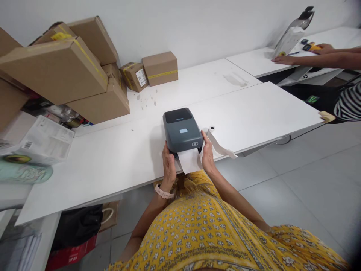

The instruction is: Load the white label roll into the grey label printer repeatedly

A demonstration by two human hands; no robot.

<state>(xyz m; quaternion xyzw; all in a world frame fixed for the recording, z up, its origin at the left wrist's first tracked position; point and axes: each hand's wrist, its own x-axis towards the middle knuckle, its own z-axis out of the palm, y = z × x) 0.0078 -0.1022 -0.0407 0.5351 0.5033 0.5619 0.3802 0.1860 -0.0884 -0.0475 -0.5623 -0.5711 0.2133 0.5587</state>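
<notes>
Printer (180, 137) sits between left-hand fingers (165, 150) and right-hand fingers (205, 139), both clasping its sides

Wording on the printer (184, 131) and the box label (141, 77) is too small to read.

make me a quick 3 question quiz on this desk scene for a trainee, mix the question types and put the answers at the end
1. Multiple choice: where does the white paper stick out of the grey device?
A) the far edge
B) the near edge
C) the top face

2. True or false: the small paper roll lies nearer the right hand than the left hand.

3. Fill in the blank: the pale pink strap is worn on the ____ wrist.

Key: 1. B; 2. true; 3. left
</notes>
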